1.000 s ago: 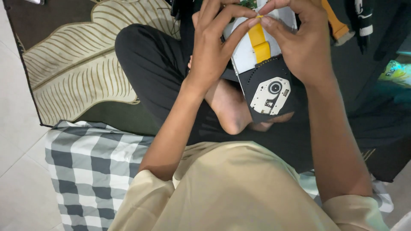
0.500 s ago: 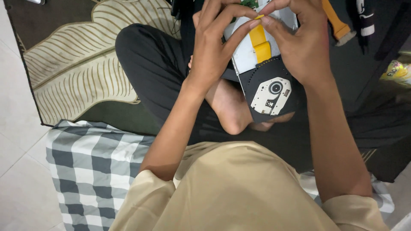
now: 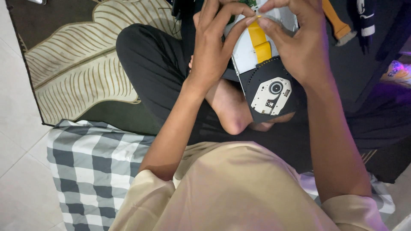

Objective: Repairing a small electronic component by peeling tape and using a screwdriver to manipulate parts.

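A slim optical disc drive (image 3: 267, 81), with a silver metal body and a black tray carrying a pale round spindle plate, is held up in the far middle of the scene, above the crossed legs. Along its silver face a flat yellow ribbon cable (image 3: 260, 40) is laid, running from the far edge down toward the black tray. The cable's far tip is pinched between fingertips of both hands. The left hand (image 3: 214, 47) is wrapped around the left edge of the drive, fingers closed on it, with its forefinger bent over to the cable's end. The right hand (image 3: 299, 47) is clamped on the right edge of the drive, thumb and forefinger pressed together at the same yellow tip. A sliver of green circuit board (image 3: 251, 3) is seen at the far edge of the drive, mostly hidden by fingers.

Just below the drive a bare foot (image 3: 231, 109) is tucked against black trousers (image 3: 154, 64). Nearer, a beige short-sleeved shirt (image 3: 239, 192) fills the near middle. To the near left a grey-and-white checked cloth (image 3: 90, 162) is spread on the pale tiled floor (image 3: 17, 128). Further left and far, a dark rug with a cream leaf pattern (image 3: 72, 64) is laid. At the far right an orange-handled tool (image 3: 338, 25) is seen on a dark surface, its tip not clear.
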